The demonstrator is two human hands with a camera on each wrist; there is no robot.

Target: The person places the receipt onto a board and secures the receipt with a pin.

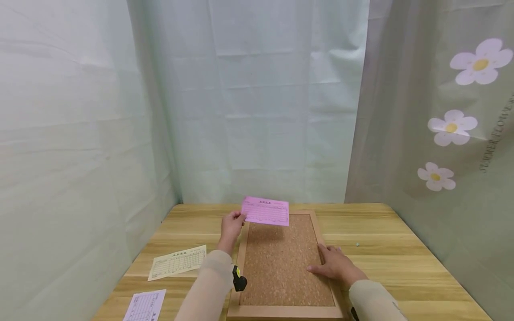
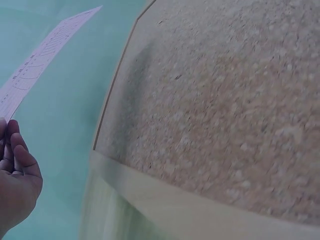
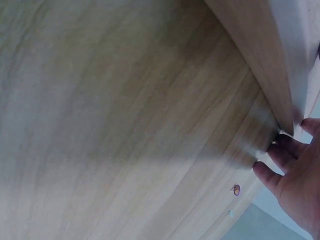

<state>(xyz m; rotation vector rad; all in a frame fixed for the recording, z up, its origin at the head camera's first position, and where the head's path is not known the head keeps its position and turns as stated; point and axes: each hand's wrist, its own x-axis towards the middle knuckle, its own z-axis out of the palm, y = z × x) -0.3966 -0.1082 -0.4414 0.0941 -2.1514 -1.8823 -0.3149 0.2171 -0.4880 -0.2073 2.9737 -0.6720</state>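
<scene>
Beneath left hand point(image 1: 232, 227) and right hand point(image 1: 336, 265): wood-grain bench point(image 1: 401, 267) | between them: wood-framed corkboard point(image 1: 283, 267) | left-hand pinch: pink printed form point(image 1: 266, 211), above corkboard's far end | left of it: yellow form point(image 1: 178, 262) | right hand: fingers parted, at frame's right side | beside it: thumbtack point(image 3: 236, 190)

The space is enclosed by a whitish left curtain point(image 1: 72, 133), a pale green back curtain point(image 1: 261, 102) and a grey-green right curtain point(image 1: 393, 111), printed with white flowers point(image 1: 451, 128) and lettering point(image 1: 493, 140). Creases are softly lit; below, a light wood-grained table point(image 1: 381, 263) is bordered by the fabric.
</scene>
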